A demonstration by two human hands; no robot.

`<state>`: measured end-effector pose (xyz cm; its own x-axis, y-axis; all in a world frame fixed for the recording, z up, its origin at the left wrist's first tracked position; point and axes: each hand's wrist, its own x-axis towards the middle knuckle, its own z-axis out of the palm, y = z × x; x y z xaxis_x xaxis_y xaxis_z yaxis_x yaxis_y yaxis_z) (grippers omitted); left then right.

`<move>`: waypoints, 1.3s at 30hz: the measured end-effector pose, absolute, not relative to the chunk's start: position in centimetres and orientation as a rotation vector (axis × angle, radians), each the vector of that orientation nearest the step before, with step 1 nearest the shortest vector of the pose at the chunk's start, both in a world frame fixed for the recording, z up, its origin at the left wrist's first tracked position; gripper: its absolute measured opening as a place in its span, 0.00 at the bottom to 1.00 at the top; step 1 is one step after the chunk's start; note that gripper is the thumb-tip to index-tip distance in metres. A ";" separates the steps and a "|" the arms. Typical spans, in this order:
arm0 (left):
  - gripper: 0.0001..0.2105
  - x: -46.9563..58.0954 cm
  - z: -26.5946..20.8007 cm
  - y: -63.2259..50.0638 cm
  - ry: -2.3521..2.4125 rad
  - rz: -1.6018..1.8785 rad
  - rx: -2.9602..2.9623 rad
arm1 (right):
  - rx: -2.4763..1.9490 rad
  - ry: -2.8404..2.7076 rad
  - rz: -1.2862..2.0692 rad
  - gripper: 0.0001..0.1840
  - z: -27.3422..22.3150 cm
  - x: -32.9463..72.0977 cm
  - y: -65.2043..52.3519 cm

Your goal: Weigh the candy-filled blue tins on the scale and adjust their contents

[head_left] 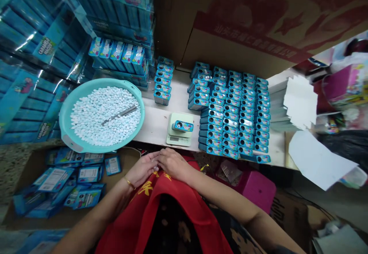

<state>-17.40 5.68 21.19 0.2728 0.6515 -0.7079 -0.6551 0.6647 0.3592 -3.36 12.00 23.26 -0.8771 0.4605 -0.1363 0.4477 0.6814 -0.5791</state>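
My left hand and my right hand meet in front of the red apron, just below the table edge. Small white candies seem to show between the curled fingers of the left hand. The right hand's fingers are bent against the left fingertips, and what they may hold is hidden. Just beyond the hands, a blue candy tin with a round dark opening lies on a pale kitchen scale. To the left, a turquoise basin is filled with white candies, with a metal scoop-like tool resting on them.
Rows of upright blue tins fill the table's right side, and a short row of tins stands behind the scale. Blue cartons lie in a box at lower left. A large cardboard box stands behind; a pink stool is below.
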 end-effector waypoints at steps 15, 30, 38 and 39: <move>0.13 -17.9 21.5 4.5 0.927 0.716 0.067 | -0.845 -2.786 1.211 0.02 23.1 -3.0 11.3; 0.15 -19.5 21.2 4.7 1.033 0.863 -0.014 | -1.309 -2.228 0.684 0.13 22.4 3.4 22.1; 0.08 -22.6 19.0 3.8 1.163 1.038 -0.188 | -1.328 -2.391 0.705 0.31 21.1 6.7 22.3; 0.09 -22.8 18.9 3.9 1.164 1.045 -0.198 | -1.331 -2.408 0.712 0.31 21.0 6.4 22.2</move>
<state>-22.82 3.91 18.88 0.0100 0.5697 -0.8218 -0.7559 0.5423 0.3667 6.44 22.23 20.98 -0.5263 0.8500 0.0209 0.7021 0.4483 -0.5532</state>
